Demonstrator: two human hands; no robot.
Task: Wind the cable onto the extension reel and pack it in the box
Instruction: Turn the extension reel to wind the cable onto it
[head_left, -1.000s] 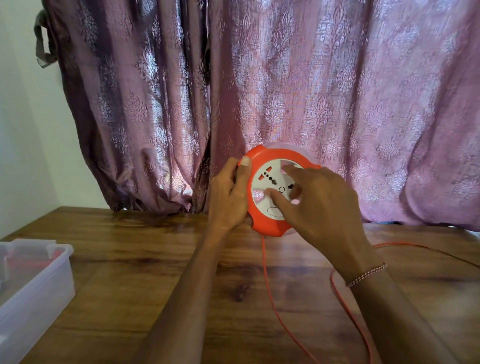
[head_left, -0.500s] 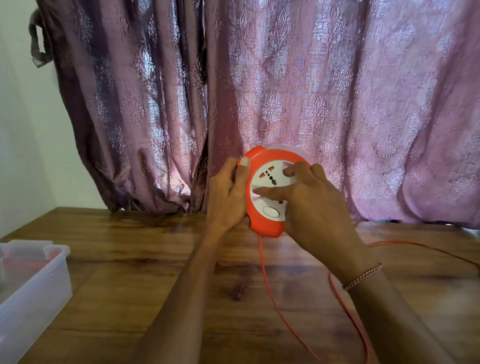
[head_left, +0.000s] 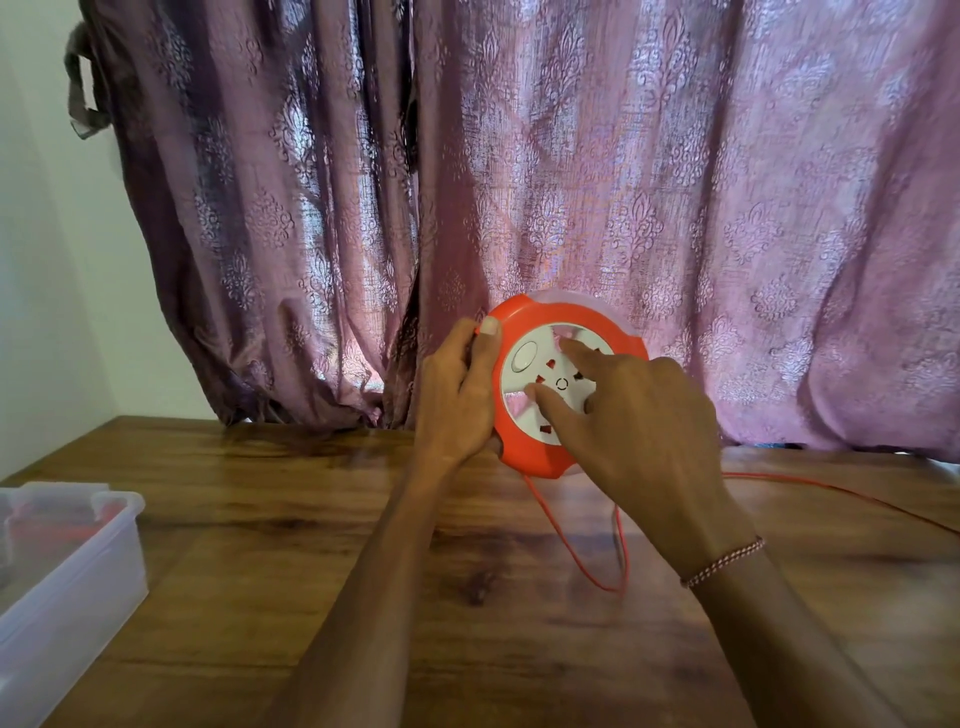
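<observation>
An orange extension reel (head_left: 540, 457) with a white socket face stands upright on its edge at the back of the wooden table. My left hand (head_left: 457, 395) grips its left rim, thumb on the front. My right hand (head_left: 639, 415) rests on the white face, fingers pressed into its recesses. A thin orange cable (head_left: 582, 561) drops from the bottom of the reel, loops on the table and runs off to the right (head_left: 841, 493). A clear plastic box (head_left: 78, 561) sits at the left edge with something red inside.
A purple patterned curtain (head_left: 571, 182) hangs right behind the reel. The wooden table (head_left: 260, 545) stretches between the box and my arms. A white wall (head_left: 41, 260) stands at the left.
The white face has turned: its round button went from the bottom to the upper left. My right hand's fingers shifted with it. The cable loop on the table has pulled in shorter.
</observation>
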